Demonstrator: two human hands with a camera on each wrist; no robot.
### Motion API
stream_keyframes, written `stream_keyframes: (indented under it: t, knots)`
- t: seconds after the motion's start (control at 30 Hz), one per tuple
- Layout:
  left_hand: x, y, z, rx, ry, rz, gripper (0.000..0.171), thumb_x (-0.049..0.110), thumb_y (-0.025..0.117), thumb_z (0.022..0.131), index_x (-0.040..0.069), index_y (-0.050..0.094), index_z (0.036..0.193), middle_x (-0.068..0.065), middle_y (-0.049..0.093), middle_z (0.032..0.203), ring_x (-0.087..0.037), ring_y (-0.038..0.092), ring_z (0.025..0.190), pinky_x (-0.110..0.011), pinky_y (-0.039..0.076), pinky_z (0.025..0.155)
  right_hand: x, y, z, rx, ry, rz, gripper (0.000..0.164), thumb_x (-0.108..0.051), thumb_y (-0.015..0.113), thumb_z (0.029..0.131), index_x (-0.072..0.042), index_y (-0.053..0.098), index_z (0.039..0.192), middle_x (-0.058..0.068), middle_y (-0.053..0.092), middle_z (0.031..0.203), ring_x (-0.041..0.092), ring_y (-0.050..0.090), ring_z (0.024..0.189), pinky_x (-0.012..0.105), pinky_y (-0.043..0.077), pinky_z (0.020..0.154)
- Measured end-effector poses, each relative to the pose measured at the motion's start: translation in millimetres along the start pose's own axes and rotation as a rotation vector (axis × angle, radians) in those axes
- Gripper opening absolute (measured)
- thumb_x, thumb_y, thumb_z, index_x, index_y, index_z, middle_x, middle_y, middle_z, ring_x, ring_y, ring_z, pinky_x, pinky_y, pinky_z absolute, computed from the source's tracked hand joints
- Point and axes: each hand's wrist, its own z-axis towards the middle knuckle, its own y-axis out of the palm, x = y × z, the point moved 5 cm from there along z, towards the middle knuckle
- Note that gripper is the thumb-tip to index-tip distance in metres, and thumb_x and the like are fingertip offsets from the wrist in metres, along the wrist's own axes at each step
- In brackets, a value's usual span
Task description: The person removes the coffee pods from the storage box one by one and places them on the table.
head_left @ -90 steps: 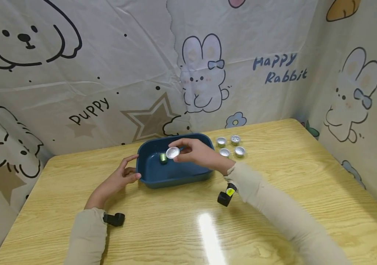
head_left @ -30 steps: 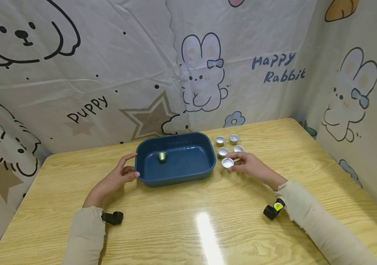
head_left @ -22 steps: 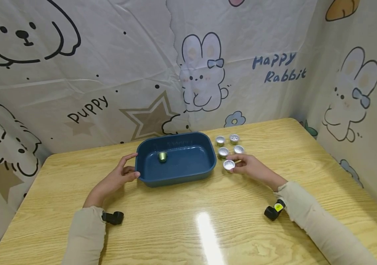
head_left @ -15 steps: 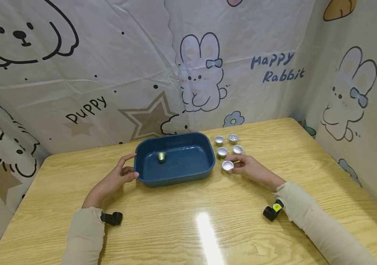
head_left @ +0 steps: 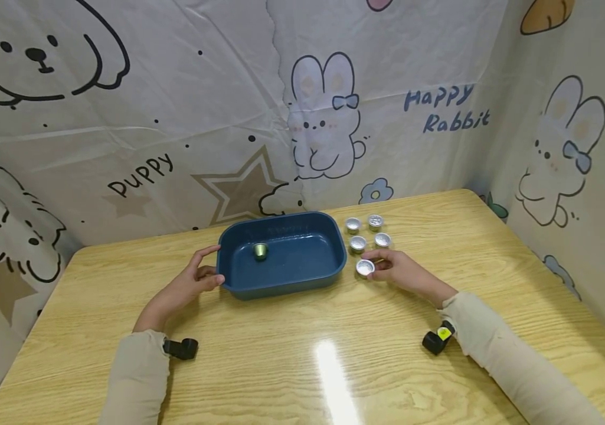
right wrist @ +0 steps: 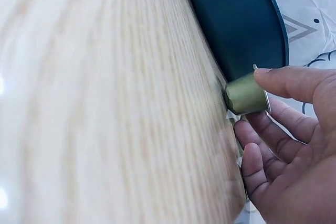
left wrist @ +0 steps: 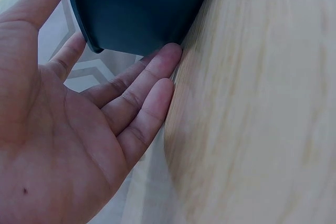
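Note:
My right hand pinches a green coffee capsule between thumb and fingers, its silver foil top facing up, low over the table right of the basin. In the right wrist view the capsule's narrow end is right at the wooden surface. The left hand touches the left end of a dark blue basin, with thumb and index finger at the rim and the other fingers relaxed beneath it. Inside the basin one green capsule lies on its side.
Several more foil-topped capsules stand close together right of the basin, the nearest capsule just beyond the right hand. A printed cloth hangs behind the wooden table.
From over the basin, my right hand has moved right with its capsule and come down beside the standing ones, then shifted slightly nearer. My left hand stays at the basin.

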Motion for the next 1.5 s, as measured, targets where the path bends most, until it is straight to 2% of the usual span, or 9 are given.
stream_keyframes:
  t: [0.2, 0.5, 0.6, 0.7, 0.9, 1.0, 1.13, 1.23, 1.5]
  knots:
    - [2.2, -0.3, -0.2, -0.003, 0.025, 0.000, 0.073, 0.027, 0.054, 0.100, 0.022, 0.006, 0.155, -0.029, 0.044, 0.138, -0.039, 0.048, 0.126, -0.059, 0.034, 0.107, -0.7, -4.3, -4.4, 0.003, -0.012, 0.015, 0.050, -0.010, 0.064, 0.091, 0.002, 0.048, 0.137, 0.025, 0.049, 0.138, 0.035, 0.056, 0.119, 0.036, 0.049, 0.096]
    - [3.2, -0.1, -1.2, -0.002, 0.019, -0.015, 0.073, 0.026, 0.054, 0.100, 0.023, 0.007, 0.155, -0.029, 0.043, 0.139, -0.039, 0.046, 0.127, -0.058, 0.034, 0.107, -5.6, -20.2, -17.9, 0.039, 0.017, 0.065, 0.052, -0.020, 0.062, 0.095, 0.000, 0.045, 0.140, 0.022, 0.044, 0.145, 0.033, 0.057, 0.121, 0.029, 0.050, 0.088]
    - [3.3, -0.1, -1.7, -0.003, 0.023, -0.015, 0.073, 0.026, 0.054, 0.100, 0.022, 0.006, 0.155, -0.029, 0.043, 0.138, -0.039, 0.047, 0.126, -0.058, 0.034, 0.107, -11.2, -26.7, -22.8, 0.055, 0.011, 0.083, 0.052, -0.020, 0.061, 0.095, 0.000, 0.044, 0.140, 0.022, 0.044, 0.144, 0.028, 0.057, 0.119, 0.033, 0.050, 0.089]
    - [3.4, 0.0, -1.7, -0.004, 0.024, -0.017, 0.073, 0.026, 0.054, 0.100, 0.022, 0.006, 0.155, -0.030, 0.043, 0.138, -0.040, 0.047, 0.126, -0.058, 0.034, 0.107, -16.6, -33.2, -27.5, 0.072, 0.006, 0.102, 0.053, -0.020, 0.061, 0.095, 0.000, 0.043, 0.140, 0.022, 0.044, 0.143, 0.015, 0.060, 0.108, 0.034, 0.050, 0.087]
    - [3.5, 0.2, -1.1, -0.011, 0.025, -0.019, 0.073, 0.026, 0.054, 0.100, 0.021, 0.006, 0.155, -0.030, 0.043, 0.138, -0.039, 0.047, 0.126, -0.059, 0.034, 0.107, -28.3, -40.9, -35.2, 0.098, -0.012, 0.252, 0.054, -0.021, 0.060, 0.096, 0.003, 0.040, 0.140, 0.005, 0.051, 0.130, 0.004, 0.064, 0.092, 0.022, 0.049, 0.078]
    - [3.8, 0.1, -1.0, -0.009, 0.018, -0.019, 0.073, 0.027, 0.054, 0.100, 0.022, 0.006, 0.155, -0.030, 0.043, 0.138, -0.039, 0.047, 0.126, -0.058, 0.034, 0.107, -37.0, -41.4, -37.3, 0.100, -0.051, 0.367, 0.040, -0.019, 0.058, 0.098, -0.005, 0.046, 0.134, -0.004, 0.053, 0.121, 0.005, 0.063, 0.091, 0.019, 0.050, 0.075]
    - [3.5, 0.0, -1.1, -0.011, 0.011, -0.019, 0.073, 0.028, 0.054, 0.100, 0.022, 0.006, 0.155, -0.029, 0.043, 0.139, -0.038, 0.047, 0.126, -0.058, 0.033, 0.108, -52.1, -40.4, -37.5, 0.077, -0.156, 0.523, 0.023, -0.011, 0.052, 0.100, -0.017, 0.053, 0.122, -0.004, 0.055, 0.115, 0.006, 0.063, 0.089, 0.018, 0.050, 0.074]
    - [2.9, -0.2, -1.2, -0.014, 0.016, -0.016, 0.073, 0.028, 0.054, 0.100, 0.021, 0.005, 0.155, -0.029, 0.043, 0.139, -0.038, 0.048, 0.125, -0.058, 0.034, 0.107, -64.5, -38.2, -36.4, 0.049, -0.229, 0.607, 0.024, -0.006, 0.048, 0.100, -0.015, 0.054, 0.121, -0.002, 0.056, 0.114, 0.007, 0.063, 0.087, 0.018, 0.049, 0.073]
    - [1.0, -0.5, 0.4, -0.010, 0.009, -0.025, 0.074, 0.029, 0.055, 0.100, 0.023, 0.006, 0.155, -0.028, 0.045, 0.138, -0.035, 0.050, 0.124, -0.058, 0.033, 0.108, -95.4, -28.4, -28.1, 0.019, -0.284, 0.672, 0.025, -0.004, 0.047, 0.100, -0.017, 0.056, 0.119, 0.000, 0.056, 0.114, 0.009, 0.062, 0.086, 0.018, 0.049, 0.072]
